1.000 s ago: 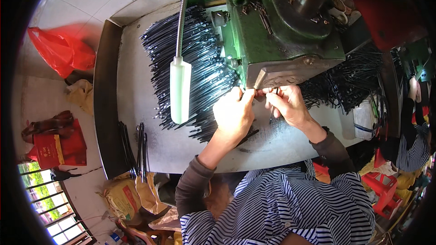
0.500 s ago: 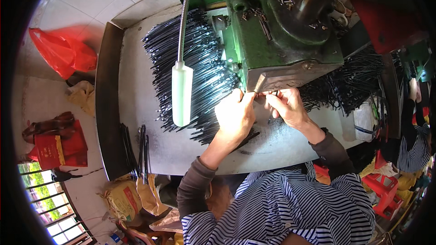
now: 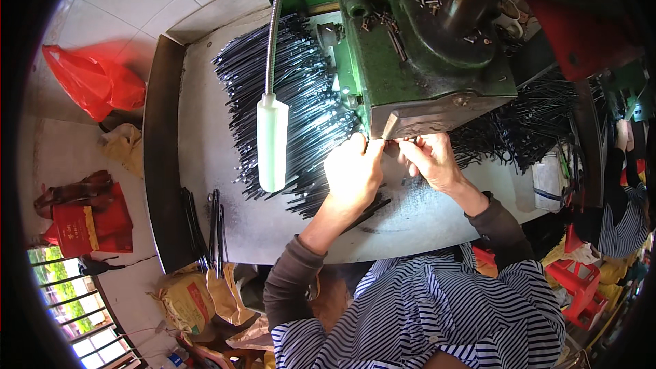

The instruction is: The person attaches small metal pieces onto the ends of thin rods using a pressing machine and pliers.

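My left hand (image 3: 354, 172) is closed, its thumb and index finger pinched together just below the front edge of the green machine head (image 3: 427, 72). Close by on the right, my right hand (image 3: 436, 162) is also closed, with the thumb against the bent fingers. Whatever lies between the fingertips is too small and partly hidden by the machine to make out. A large pile of thin black rods (image 3: 273, 96) with shiny ends lies left of the machine, reaching up to my left hand. More black rods (image 3: 526, 123) lie in a tangled heap to the right.
A white lamp (image 3: 272, 143) on a bendable metal neck hangs over the left pile. Small metal pins (image 3: 383, 24) lie scattered on the machine. The metal table (image 3: 212, 143) has a raised dark edge (image 3: 162, 150) at left. A few rods (image 3: 217, 232) overhang its front-left corner.
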Motion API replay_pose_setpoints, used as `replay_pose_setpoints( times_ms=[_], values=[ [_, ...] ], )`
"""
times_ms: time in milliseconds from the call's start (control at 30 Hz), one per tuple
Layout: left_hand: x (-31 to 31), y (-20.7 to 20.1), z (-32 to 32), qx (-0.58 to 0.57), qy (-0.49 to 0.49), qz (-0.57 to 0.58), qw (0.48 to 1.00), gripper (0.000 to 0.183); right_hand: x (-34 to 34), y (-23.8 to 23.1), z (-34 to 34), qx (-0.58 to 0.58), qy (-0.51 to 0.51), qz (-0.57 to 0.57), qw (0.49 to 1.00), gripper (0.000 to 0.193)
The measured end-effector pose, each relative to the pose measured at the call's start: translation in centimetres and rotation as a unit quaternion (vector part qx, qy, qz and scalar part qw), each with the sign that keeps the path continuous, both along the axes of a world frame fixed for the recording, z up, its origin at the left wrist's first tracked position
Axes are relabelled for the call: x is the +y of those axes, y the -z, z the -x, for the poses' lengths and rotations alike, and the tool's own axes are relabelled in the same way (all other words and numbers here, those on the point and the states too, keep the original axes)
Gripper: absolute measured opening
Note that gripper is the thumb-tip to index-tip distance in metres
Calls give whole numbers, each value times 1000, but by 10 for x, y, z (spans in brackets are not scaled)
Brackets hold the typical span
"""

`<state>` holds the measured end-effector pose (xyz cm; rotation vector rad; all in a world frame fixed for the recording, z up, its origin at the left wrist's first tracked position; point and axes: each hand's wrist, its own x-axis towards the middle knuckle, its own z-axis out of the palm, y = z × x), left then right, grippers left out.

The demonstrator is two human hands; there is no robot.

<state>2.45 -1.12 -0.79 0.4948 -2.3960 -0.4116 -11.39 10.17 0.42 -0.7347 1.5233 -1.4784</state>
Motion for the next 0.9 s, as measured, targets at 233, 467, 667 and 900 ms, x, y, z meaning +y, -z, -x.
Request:
replay_pose_setpoints(
  times_ms=[233, 467, 667, 900],
  values=[
    [9, -39, -6, -246, 73, 19, 966, 22, 8, -5, -8, -96, 14, -5, 995, 22],
    [-3, -30, -55, -14, 93, -815, 572, 14, 20, 4, -27, -191, -21, 127, 973, 21],
    [-16, -33, -57, -18, 101, -847, 521, 16, 18, 16, -28, -230, -29, 87, 969, 20],
    [-17, -33, -64, -35, 91, -802, 590, 20, 5, 15, -27, -349, -2, 51, 936, 29]
  ],
)
